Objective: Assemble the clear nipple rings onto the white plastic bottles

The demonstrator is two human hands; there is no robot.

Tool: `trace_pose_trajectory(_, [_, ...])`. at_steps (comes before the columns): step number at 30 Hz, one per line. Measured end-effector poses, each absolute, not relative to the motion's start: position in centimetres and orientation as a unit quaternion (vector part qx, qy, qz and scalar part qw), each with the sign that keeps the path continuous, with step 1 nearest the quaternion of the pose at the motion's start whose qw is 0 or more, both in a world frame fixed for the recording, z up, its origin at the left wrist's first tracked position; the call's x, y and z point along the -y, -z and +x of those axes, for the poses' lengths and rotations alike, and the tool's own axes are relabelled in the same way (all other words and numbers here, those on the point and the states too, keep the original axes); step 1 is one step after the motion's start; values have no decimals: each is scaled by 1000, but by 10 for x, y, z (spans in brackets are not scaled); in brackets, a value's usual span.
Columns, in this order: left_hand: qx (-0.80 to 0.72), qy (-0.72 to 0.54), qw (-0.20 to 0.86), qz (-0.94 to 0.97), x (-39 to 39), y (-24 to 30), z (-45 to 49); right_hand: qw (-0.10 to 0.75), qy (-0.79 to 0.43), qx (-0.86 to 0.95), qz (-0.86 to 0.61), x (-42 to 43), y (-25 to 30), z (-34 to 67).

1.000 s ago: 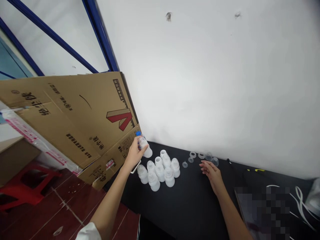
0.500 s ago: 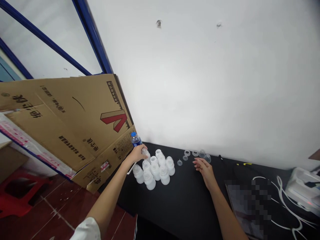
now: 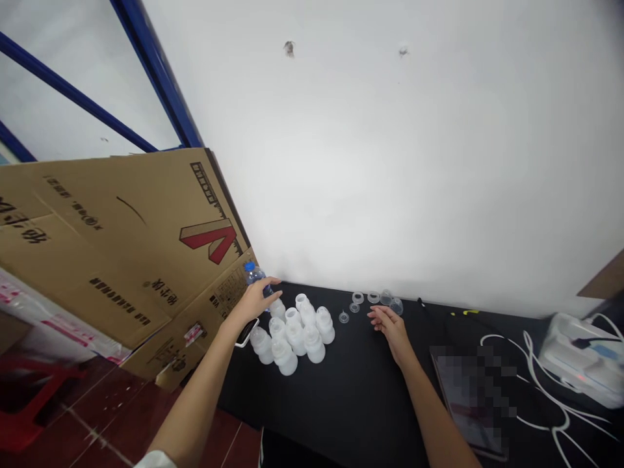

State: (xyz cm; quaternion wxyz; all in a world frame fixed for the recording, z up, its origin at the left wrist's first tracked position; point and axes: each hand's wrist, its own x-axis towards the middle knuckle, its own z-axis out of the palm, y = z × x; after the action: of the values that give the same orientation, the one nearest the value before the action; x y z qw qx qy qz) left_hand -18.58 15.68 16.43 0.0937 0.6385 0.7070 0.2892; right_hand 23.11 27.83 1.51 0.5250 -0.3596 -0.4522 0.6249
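Note:
Several small frosted-white baby bottles (image 3: pixel 295 335) stand in a tight group on the black table. Most have clear domed tops; a few show open necks. My left hand (image 3: pixel 257 300) is just over a bottle (image 3: pixel 277 309) at the group's back left, thumb and fingers apart. Behind that hand, partly covered, is a water bottle (image 3: pixel 254 273) with a blue cap. To the right of the group, my right hand (image 3: pixel 390 326) hovers with loosely stretched fingers, nothing visible in it. Beyond its fingertips lie clear plastic rings (image 3: pixel 357 298), a small clear disc-like piece (image 3: pixel 344 317) and clear domed caps (image 3: pixel 396 305).
Cardboard sheets (image 3: pixel 141 240) lean along the left side by a blue metal frame (image 3: pixel 151 71). A white-edged phone (image 3: pixel 247 333) lies under my left wrist. At right are a dark tablet-like panel (image 3: pixel 451 383), white cables (image 3: pixel 533 364) and a white power strip (image 3: pixel 580 357). A white wall rises behind.
My left hand has let go of the bottle at the back left and lifted slightly, its fingers spreading. The right hand holds nearly the same pose. The whole view has shifted a little.

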Motion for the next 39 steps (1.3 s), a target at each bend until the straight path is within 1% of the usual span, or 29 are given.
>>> trace_pose_trajectory(2, [-688,-267,41,673,-164,-169,-177,522,-623,458,-359,-278,-15,230])
trace_pose_trajectory(4, [-680,-215,23,700,-175,-171,-166,520,-623,461,-360,-278,-15,230])
trace_pose_trajectory(7, [-686,-122,51,715,-195,-173,-152,523,-617,461,-364,-278,-15,229])
trace_pose_trajectory(10, [-689,-70,85,716,-213,-172,-142,532,-608,461,-367,-279,-16,230])
trace_pose_trajectory(16, [-686,-56,102,718,-237,-161,-138,542,-585,477,-369,-278,-17,233])
trace_pose_trajectory(22, [-693,-70,107,709,-247,-161,-135,524,-535,545,-377,-277,-15,229])
trace_pose_trajectory(27, [-704,-64,94,702,-251,-182,-125,499,-460,631,-376,-270,-11,222])
trace_pose_trajectory(31, [-672,-78,72,733,-256,-189,-86,482,-400,681,-379,-265,-11,221])
trace_pose_trajectory(34, [-614,-77,71,782,-258,-174,-37,459,-297,739,-393,-264,-11,223])
trace_pose_trajectory(37, [-599,-64,75,795,-259,-145,13,399,-170,795,-423,-264,-8,224])
trace_pose_trajectory(39, [-608,-54,65,789,-259,-124,40,370,-133,809,-436,-265,-4,224])
